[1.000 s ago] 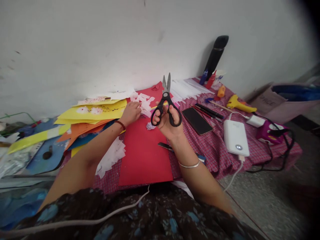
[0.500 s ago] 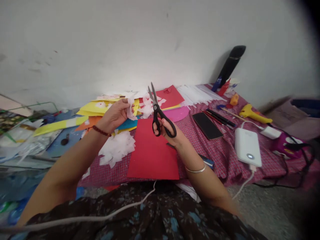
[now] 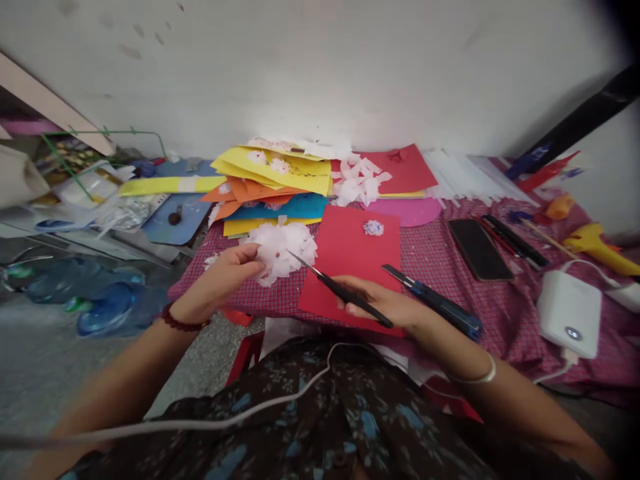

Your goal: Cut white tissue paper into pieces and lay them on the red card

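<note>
Left hand [image 3: 227, 275]: we see thumb and forefinger drawn close together at the left edge of the white paper pieces [image 3: 281, 243]; we cannot tell whether a piece is pinched between them.
Right hand [image 3: 377, 300]: we see the fingers closed around the black handles of the scissors [image 3: 340, 289], above the red sheet [image 3: 345, 250].
Scissors: we see them nearly edge-on, tips pointing left over the white paper pieces; we cannot tell how far the blades are parted.
White paper pieces: we find them in a loose heap on the checked cloth [image 3: 280, 292], just left of the red sheet.
Red sheet: on its upper part we see a small speckled cluster [image 3: 373, 228].
Cutter knife [image 3: 440, 303]: we see its blade tip over the red sheet's right edge, its blue-and-black handle on the cloth.
Beyond the hands: we see stacked yellow sheets [image 3: 305, 177] and, beside them, tangled white strips [image 3: 359, 183].
Far right: we see a phone [image 3: 480, 250], pens [image 3: 517, 240], a white power bank [image 3: 570, 310] and a yellow glue gun [image 3: 597, 245].
</note>
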Available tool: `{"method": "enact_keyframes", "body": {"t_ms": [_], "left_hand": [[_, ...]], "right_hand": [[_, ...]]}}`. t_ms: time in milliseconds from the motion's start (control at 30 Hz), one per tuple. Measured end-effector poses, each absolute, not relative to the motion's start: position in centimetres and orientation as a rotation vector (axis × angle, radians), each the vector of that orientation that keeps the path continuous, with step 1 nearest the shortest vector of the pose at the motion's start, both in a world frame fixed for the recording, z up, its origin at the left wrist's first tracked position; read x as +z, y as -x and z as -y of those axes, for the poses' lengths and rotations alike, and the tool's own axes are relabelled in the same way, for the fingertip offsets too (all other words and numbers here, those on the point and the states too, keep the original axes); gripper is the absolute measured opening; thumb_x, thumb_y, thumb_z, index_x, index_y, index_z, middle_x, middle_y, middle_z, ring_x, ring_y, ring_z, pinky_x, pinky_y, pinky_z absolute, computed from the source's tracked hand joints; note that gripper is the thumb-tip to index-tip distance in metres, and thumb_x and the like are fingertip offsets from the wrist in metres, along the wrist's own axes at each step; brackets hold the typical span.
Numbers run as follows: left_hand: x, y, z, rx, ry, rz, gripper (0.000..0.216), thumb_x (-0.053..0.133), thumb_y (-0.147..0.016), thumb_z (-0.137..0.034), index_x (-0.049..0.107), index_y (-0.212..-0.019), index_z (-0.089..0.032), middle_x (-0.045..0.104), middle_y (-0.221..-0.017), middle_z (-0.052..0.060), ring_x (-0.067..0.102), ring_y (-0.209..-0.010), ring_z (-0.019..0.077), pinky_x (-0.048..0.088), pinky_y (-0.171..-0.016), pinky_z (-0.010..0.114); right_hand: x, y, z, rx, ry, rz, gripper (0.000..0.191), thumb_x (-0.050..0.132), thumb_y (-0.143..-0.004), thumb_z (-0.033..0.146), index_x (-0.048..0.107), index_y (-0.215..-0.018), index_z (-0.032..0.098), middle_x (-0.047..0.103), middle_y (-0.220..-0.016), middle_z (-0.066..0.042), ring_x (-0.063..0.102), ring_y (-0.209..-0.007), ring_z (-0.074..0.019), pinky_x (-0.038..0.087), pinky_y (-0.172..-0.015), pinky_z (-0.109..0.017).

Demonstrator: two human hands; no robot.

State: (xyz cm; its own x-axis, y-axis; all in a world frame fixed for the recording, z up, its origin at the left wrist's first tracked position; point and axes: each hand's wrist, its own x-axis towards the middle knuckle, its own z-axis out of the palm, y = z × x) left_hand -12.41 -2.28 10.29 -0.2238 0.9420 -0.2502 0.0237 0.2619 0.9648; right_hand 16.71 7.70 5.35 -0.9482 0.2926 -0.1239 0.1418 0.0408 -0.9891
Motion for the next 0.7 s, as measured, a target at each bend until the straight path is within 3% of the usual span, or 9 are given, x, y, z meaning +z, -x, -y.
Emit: {"method": "enact_keyframes", "body": {"t_ms": [167,367,567,700], "left_hand": [[8.2,13.2,3.4,1.006,-0.958,-1.542,0.012,0.07,-0.067,-0.021,0.075,-0.077,-0.02,0.069,-0.071,0.0,0.056,-0.058,0.0115,0.042,-0.053,0.021],[6.7,13.7,3.8,1.11,-0.733,-1.461,0.02,0.076,-0.074,-0.037,0.075,-0.085,-0.021,0.072,-0.075,0.002,0.062,-0.06,0.0133,0.048,-0.054,0.022],[7.0,14.2,3.7,1.161,-0.612,-1.353,0.018,0.081,-0.063,-0.028,0.073,-0.078,-0.021,0.072,-0.073,0.002,0.065,-0.062,0.0126,0.051,-0.056,0.021],[6.9,14.4,3.7,1.085,-0.632,-1.311,0.017,0.079,-0.064,-0.027,0.072,-0.078,-0.021,0.072,-0.071,0.001,0.063,-0.058,0.0125,0.051,-0.053,0.021]], "right_hand": [[5.0,-14.7,-6.6,2.194,0.467,2.143,0.072,0.067,-0.088,0.054,0.045,-0.146,0.016,0.056,-0.135,-0.016,0.058,-0.115,-0.0255,0.048,-0.101,-0.042],[4.7,-13.4,-6.2,2.195,0.52,2.142,0.074,0.064,-0.088,0.059,0.046,-0.144,0.014,0.058,-0.128,-0.016,0.058,-0.112,-0.0255,0.048,-0.098,-0.041],[4.8,-13.7,-6.3,2.266,0.539,2.13,0.078,0.06,-0.088,0.066,0.046,-0.142,0.013,0.062,-0.111,-0.013,0.058,-0.1,-0.0218,0.049,-0.089,-0.037],[5.1,-13.0,-6.3,2.294,0.534,2.128,0.084,0.062,-0.086,0.068,0.042,-0.146,0.011,0.061,-0.109,-0.012,0.057,-0.098,-0.0212,0.048,-0.087,-0.036]]}}
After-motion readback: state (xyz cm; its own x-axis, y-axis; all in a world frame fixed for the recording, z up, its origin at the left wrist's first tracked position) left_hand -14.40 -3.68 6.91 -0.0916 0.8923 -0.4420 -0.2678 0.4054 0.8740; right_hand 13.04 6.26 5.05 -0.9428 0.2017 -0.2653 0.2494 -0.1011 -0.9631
